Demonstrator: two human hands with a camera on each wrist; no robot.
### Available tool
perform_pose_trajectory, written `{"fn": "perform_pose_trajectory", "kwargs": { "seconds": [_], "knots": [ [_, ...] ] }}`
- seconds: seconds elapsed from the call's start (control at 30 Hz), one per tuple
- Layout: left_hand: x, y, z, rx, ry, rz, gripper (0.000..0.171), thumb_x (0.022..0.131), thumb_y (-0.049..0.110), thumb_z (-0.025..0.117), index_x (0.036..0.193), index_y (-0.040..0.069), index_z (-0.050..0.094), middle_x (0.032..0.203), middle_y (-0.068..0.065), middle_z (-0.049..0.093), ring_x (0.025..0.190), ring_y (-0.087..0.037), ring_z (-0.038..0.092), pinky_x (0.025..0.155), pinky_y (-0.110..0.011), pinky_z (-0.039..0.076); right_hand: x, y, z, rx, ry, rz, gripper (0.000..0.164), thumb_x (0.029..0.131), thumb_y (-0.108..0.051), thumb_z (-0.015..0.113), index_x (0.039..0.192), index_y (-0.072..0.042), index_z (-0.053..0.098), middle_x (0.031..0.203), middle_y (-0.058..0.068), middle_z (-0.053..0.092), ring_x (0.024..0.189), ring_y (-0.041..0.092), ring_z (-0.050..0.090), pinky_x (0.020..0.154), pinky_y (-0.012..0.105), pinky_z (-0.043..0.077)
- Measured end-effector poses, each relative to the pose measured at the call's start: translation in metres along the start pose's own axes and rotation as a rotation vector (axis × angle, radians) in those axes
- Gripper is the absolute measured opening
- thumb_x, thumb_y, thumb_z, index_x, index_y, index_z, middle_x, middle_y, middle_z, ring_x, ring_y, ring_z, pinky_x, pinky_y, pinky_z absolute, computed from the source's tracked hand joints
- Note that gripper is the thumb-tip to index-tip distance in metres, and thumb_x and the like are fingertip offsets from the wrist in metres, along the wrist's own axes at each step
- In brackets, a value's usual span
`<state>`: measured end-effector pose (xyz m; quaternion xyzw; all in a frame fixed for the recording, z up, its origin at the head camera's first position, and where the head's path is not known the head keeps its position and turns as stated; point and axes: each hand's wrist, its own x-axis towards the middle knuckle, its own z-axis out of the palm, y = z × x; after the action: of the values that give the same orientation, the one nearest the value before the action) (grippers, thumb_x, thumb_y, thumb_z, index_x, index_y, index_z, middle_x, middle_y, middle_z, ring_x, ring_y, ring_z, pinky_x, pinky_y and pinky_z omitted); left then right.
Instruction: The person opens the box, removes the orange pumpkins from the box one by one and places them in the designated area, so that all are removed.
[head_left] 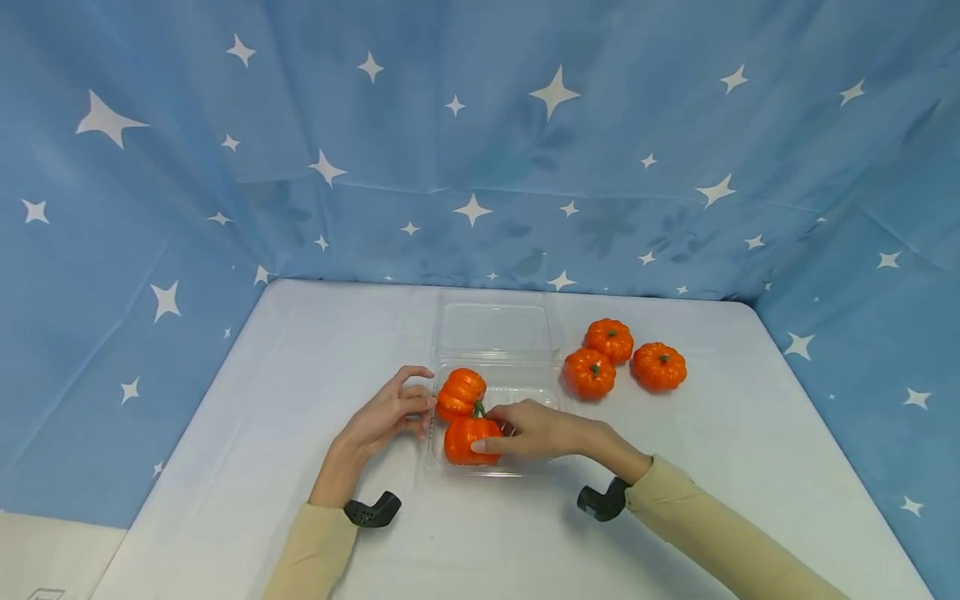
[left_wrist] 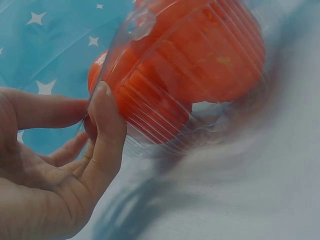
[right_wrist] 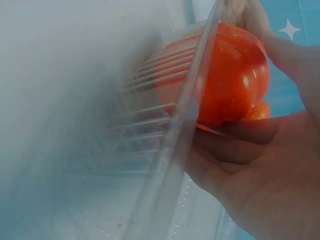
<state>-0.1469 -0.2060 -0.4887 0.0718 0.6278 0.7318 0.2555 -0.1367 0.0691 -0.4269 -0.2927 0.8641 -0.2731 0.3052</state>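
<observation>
A clear plastic clamshell box (head_left: pixel 525 396) lies on the table with its lid (head_left: pixel 495 327) folded back. Its left rim is pinched between the thumb and fingers of my left hand (head_left: pixel 387 414), as the left wrist view shows close up. Inside, at the left, sits an orange toy pumpkin (head_left: pixel 461 392). My right hand (head_left: pixel 534 430) grips a second orange pumpkin (head_left: pixel 467 440) in the box's front left part, thumb over its front side and fingers behind. Through the ribbed wall in the left wrist view, both pumpkins (left_wrist: pixel 220 55) show side by side.
To the right of the box, three more orange pumpkins (head_left: pixel 589 373) with green stems stand close together on the white table (head_left: pixel 712 467). A blue curtain (head_left: pixel 480 150) with white stars hangs behind the table's far edge. Each wrist wears a black camera mount (head_left: pixel 372 509).
</observation>
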Motion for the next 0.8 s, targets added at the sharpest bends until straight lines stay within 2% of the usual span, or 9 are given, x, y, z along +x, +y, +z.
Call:
{"fn": "perform_pose_trajectory", "kwargs": {
  "seconds": [0.17, 0.4, 0.63, 0.8],
  "knots": [
    [0.002, -0.001, 0.0, -0.002, 0.001, 0.002, 0.053, 0.099, 0.001, 0.055, 0.144, 0.001, 0.028, 0.082, -0.001, 0.06, 0.063, -0.013, 0.058, 0.059, -0.025, 0.054, 0.0, 0.002, 0.001, 0.019, -0.01, -0.014, 0.05, 0.099, -0.045, 0.066, 0.129, -0.005, 0.064, 0.098, -0.007, 0.07, 0.088, 0.013, 0.064, 0.08, 0.023, 0.056],
    [-0.001, 0.003, 0.002, -0.008, 0.015, -0.012, 0.053, 0.1, 0.002, 0.055, 0.146, 0.003, 0.028, 0.083, -0.001, 0.06, 0.064, -0.014, 0.059, 0.059, -0.025, 0.053, -0.006, 0.003, -0.003, 0.029, 0.006, -0.013, 0.055, 0.098, -0.045, 0.067, 0.135, -0.004, 0.061, 0.114, -0.001, 0.073, 0.098, 0.013, 0.067, 0.088, 0.029, 0.059],
    [-0.001, 0.001, 0.002, 0.0, 0.014, -0.007, 0.051, 0.101, 0.001, 0.054, 0.145, 0.004, 0.029, 0.085, -0.001, 0.059, 0.064, -0.015, 0.059, 0.061, -0.027, 0.054, -0.016, 0.008, -0.006, 0.1, 0.023, -0.043, 0.054, 0.095, -0.034, 0.073, 0.138, -0.004, 0.059, 0.128, 0.006, 0.068, 0.11, 0.021, 0.067, 0.093, 0.035, 0.06],
    [-0.001, 0.0, 0.002, 0.009, 0.016, 0.0, 0.051, 0.101, 0.001, 0.054, 0.145, 0.003, 0.029, 0.086, -0.002, 0.059, 0.065, -0.014, 0.059, 0.061, -0.026, 0.054, -0.024, 0.013, -0.009, 0.165, 0.041, -0.038, 0.063, 0.09, -0.026, 0.078, 0.143, -0.003, 0.054, 0.14, 0.012, 0.062, 0.118, 0.028, 0.065, 0.097, 0.04, 0.058]
  ]
}}
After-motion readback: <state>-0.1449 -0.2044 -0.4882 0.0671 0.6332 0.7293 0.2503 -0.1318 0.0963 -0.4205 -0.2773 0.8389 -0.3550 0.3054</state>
